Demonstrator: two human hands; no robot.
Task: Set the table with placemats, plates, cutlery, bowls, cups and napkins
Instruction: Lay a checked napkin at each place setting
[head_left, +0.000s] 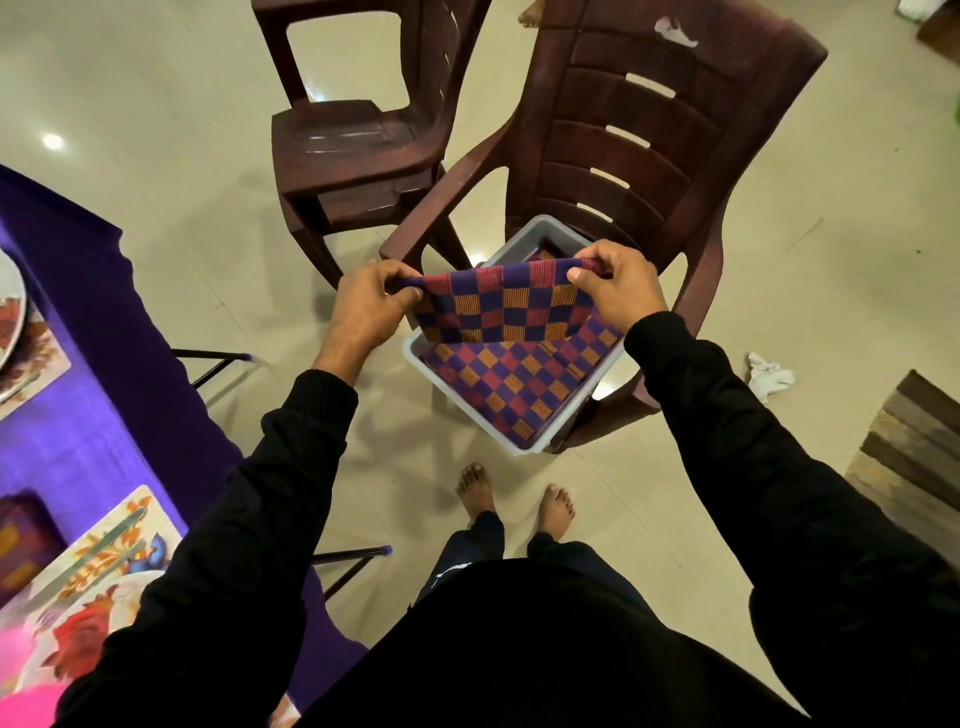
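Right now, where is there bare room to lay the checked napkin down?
Bare purple tablecloth lies between the two floral placemats, and the seat of the empty chair is free. The grey tub is crowded: more checked cloth lines it under the held napkin.

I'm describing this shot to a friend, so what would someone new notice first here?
First, the checkered napkin stretched between the left hand and right hand at centre frame, each hand pinching a top corner. Just beneath it sits a grey tub with more checkered cloth, resting on a dark brown chair. At the left edge, the purple tablecloth carries floral placemats.
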